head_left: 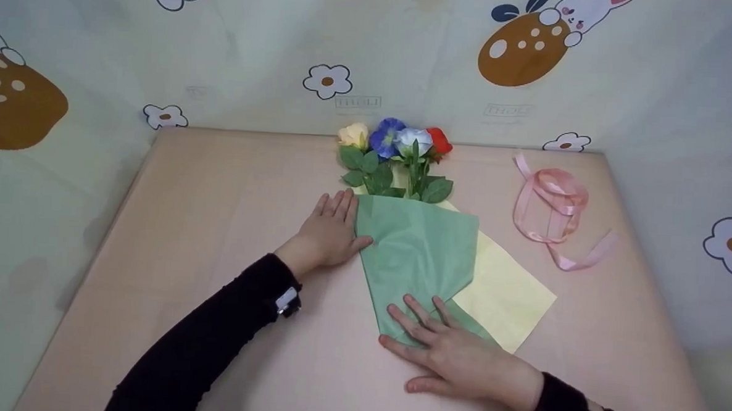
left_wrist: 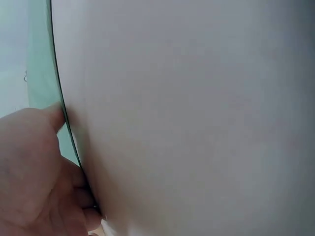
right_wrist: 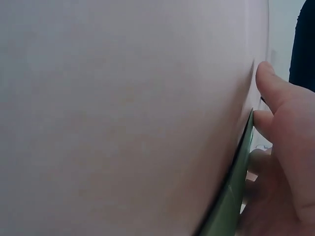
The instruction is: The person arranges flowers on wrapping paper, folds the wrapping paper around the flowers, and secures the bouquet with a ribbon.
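A sheet of green wrapping paper (head_left: 419,251) lies folded over the stems of several artificial flowers (head_left: 399,142). Their cream, violet-blue, pale blue and red heads stick out at the top with green leaves. Under the green sheet, pale yellow paper (head_left: 510,292) shows on the right. My left hand (head_left: 334,229) rests along the green paper's upper left edge, fingers straight and thumb on the paper. Spread over the paper's lower end, the straight fingers of my right hand (head_left: 446,354) press on it. The stems are hidden inside the wrap.
A loosely coiled pink satin ribbon (head_left: 551,207) lies at the right of the table (head_left: 218,187), apart from the paper. Behind the table hangs a pale curtain (head_left: 255,52) printed with flowers and rabbits.
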Tool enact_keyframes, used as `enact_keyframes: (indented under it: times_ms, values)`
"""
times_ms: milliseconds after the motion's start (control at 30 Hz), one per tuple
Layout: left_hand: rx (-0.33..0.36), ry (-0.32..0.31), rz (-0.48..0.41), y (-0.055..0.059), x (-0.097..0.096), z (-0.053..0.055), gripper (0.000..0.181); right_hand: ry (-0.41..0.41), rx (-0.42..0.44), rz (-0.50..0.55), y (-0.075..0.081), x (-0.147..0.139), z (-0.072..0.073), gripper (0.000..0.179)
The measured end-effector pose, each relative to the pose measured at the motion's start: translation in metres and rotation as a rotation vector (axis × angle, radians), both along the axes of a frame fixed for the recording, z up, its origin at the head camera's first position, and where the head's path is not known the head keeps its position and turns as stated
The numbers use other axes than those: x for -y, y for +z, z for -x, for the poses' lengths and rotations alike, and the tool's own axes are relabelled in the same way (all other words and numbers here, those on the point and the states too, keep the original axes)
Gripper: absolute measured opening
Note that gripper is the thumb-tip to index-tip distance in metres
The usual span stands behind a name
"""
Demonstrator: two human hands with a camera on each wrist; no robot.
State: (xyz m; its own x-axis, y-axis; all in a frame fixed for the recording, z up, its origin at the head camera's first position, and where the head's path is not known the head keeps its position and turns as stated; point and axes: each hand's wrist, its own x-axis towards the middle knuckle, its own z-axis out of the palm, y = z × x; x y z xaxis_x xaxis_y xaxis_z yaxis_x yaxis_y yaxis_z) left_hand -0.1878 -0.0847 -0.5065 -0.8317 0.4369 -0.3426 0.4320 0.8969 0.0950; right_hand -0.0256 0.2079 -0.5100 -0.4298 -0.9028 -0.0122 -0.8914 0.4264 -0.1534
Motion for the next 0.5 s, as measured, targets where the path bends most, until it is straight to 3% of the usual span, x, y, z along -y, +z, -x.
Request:
enact_keyframes:
  times_ms: [100,233,333,500]
  values:
    - [-0.017,0.018,0.028,0.000,-0.002,-0.004,0.090,0.003,0.012,-0.003,-0.002,0.000,0.000,0.074]
    - [-0.008,-0.050,0.042,0.005,-0.010,-0.021,0.089,0.006,0.056,0.004,-0.003,0.000,0.000,0.077]
    - [0.049,-0.120,-0.006,0.008,-0.015,-0.032,0.097,-0.002,0.077,0.000,-0.004,-0.001,0.000,0.080]
    - [0.094,-0.140,-0.028,0.009,-0.016,-0.037,0.116,-0.088,0.157,-0.009,-0.003,-0.001,0.000,0.090]
